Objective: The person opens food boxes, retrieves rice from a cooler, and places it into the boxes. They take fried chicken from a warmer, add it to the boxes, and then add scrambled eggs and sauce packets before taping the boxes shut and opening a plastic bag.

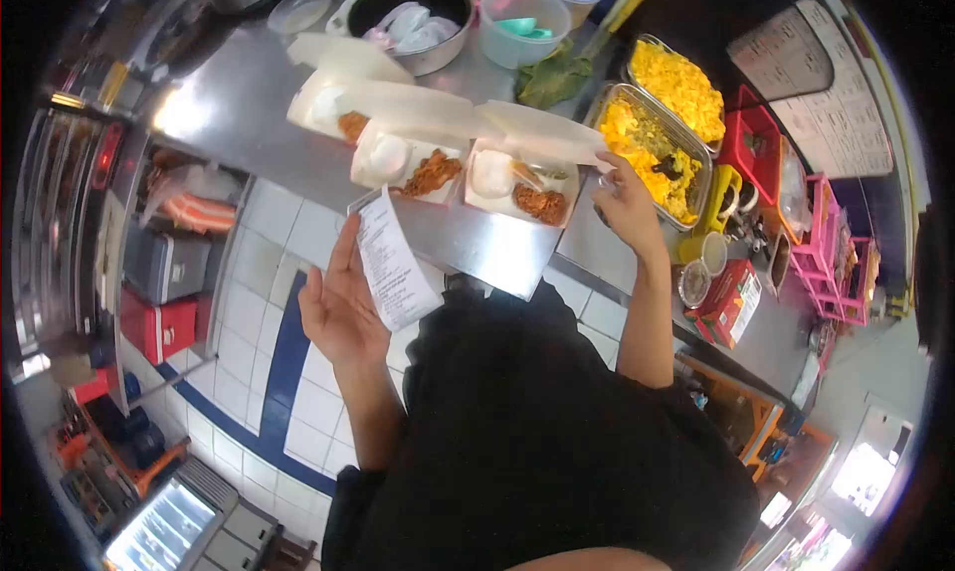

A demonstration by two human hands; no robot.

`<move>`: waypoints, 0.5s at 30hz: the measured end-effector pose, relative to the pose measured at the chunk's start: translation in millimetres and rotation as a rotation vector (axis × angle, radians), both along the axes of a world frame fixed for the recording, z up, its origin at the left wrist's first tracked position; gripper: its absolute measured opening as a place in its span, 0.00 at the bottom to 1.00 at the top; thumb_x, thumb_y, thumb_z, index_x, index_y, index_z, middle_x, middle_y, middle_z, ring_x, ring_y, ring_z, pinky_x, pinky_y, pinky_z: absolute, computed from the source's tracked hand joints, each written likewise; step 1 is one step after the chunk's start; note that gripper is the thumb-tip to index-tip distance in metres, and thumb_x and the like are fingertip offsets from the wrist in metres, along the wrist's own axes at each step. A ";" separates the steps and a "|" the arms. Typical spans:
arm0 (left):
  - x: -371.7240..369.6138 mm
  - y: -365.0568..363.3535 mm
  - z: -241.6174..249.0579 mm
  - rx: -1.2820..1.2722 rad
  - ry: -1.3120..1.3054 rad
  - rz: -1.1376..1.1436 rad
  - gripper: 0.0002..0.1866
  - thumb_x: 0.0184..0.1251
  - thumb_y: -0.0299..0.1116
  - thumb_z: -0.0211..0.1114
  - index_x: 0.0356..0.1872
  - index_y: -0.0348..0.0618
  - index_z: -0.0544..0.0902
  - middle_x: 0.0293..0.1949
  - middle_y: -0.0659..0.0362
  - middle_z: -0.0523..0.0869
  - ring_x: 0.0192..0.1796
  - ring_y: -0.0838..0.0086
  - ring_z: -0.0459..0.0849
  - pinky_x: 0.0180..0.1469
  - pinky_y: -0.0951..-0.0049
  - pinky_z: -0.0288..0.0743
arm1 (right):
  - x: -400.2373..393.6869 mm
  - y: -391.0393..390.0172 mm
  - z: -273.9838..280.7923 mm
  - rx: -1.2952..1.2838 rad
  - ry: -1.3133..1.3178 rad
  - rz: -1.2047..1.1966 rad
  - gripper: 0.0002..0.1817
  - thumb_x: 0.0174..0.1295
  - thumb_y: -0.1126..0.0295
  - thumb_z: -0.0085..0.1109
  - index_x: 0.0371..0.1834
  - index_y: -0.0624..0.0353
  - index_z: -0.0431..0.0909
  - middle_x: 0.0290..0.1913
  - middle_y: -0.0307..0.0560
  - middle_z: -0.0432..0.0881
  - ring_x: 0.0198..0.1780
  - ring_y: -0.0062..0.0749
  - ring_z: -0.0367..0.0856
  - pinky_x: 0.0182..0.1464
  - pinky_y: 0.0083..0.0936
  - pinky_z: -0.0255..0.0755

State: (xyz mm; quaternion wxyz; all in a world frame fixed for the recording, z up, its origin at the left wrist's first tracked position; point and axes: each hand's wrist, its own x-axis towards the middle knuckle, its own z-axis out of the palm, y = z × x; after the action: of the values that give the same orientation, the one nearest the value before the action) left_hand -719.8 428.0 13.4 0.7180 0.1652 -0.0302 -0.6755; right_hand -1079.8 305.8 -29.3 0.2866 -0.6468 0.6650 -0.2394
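Head view: three open boxes (529, 127), one receipt (394, 273) in grip of left fingers (345, 245), right fingers (621, 173): hold unclear.

Left hand (348, 317) palm up, right hand (630, 205) forward, fingers (609, 178) bent

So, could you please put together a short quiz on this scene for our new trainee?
1. Which hand holds the receipt?
2. True or false: all three boxes are open.
3. Where, as the picture shows it, are the two trays of yellow food?
(A) left of the boxes
(B) right of the boxes
(C) below the boxes

Key:
1. The left hand.
2. True.
3. B.
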 end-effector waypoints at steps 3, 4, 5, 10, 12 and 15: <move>-15.4 -9.1 -7.5 0.014 0.003 -0.065 0.43 0.71 0.49 0.52 0.73 0.20 0.54 0.72 0.36 0.64 0.75 0.50 0.63 0.77 0.55 0.53 | -42.5 17.5 15.3 0.020 -0.488 -0.140 0.26 0.61 0.74 0.62 0.64 0.56 0.72 0.41 0.41 0.80 0.37 0.22 0.78 0.40 0.20 0.73; -21.3 -12.7 -10.2 0.009 -0.036 -0.111 0.42 0.71 0.49 0.51 0.73 0.21 0.54 0.73 0.37 0.63 0.76 0.51 0.62 0.77 0.56 0.55 | -56.3 22.9 33.3 -0.106 -0.474 -0.195 0.25 0.60 0.78 0.60 0.63 0.57 0.73 0.42 0.38 0.79 0.37 0.18 0.76 0.39 0.16 0.71; -27.9 -16.7 -13.9 -0.001 -0.071 -0.156 0.42 0.71 0.49 0.51 0.74 0.22 0.54 0.74 0.37 0.61 0.77 0.52 0.62 0.77 0.57 0.56 | -70.3 27.7 54.4 -0.234 -0.448 -0.246 0.24 0.60 0.82 0.57 0.62 0.59 0.73 0.42 0.36 0.79 0.37 0.14 0.74 0.38 0.13 0.69; -77.3 -39.7 -2.5 -0.043 -0.173 -0.363 0.44 0.71 0.52 0.52 0.74 0.22 0.52 0.74 0.38 0.61 0.76 0.53 0.62 0.77 0.56 0.56 | -157.9 26.3 128.6 -0.926 -0.083 -0.566 0.15 0.62 0.84 0.55 0.52 0.63 0.79 0.44 0.41 0.82 0.41 0.19 0.79 0.43 0.16 0.74; -105.3 -45.1 9.2 -0.076 -0.205 -0.413 0.45 0.70 0.52 0.52 0.75 0.24 0.52 0.75 0.39 0.60 0.77 0.54 0.61 0.77 0.56 0.54 | -199.5 16.7 143.1 -1.044 -0.081 -0.648 0.15 0.60 0.85 0.55 0.50 0.64 0.79 0.45 0.43 0.83 0.42 0.21 0.81 0.44 0.18 0.75; -160.1 -46.3 24.9 -0.143 -0.297 -0.464 0.46 0.70 0.55 0.51 0.76 0.27 0.51 0.77 0.41 0.56 0.79 0.55 0.57 0.79 0.58 0.49 | -281.4 -8.8 148.5 -1.395 0.029 -0.580 0.17 0.56 0.87 0.57 0.49 0.63 0.80 0.45 0.46 0.85 0.41 0.27 0.84 0.44 0.22 0.77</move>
State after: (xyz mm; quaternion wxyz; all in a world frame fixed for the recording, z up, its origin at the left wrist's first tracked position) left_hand -879.8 381.6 38.3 0.5419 0.1999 -0.2195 -0.7862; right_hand -1361.2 296.9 119.2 -0.2726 -0.4803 0.5064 -0.6623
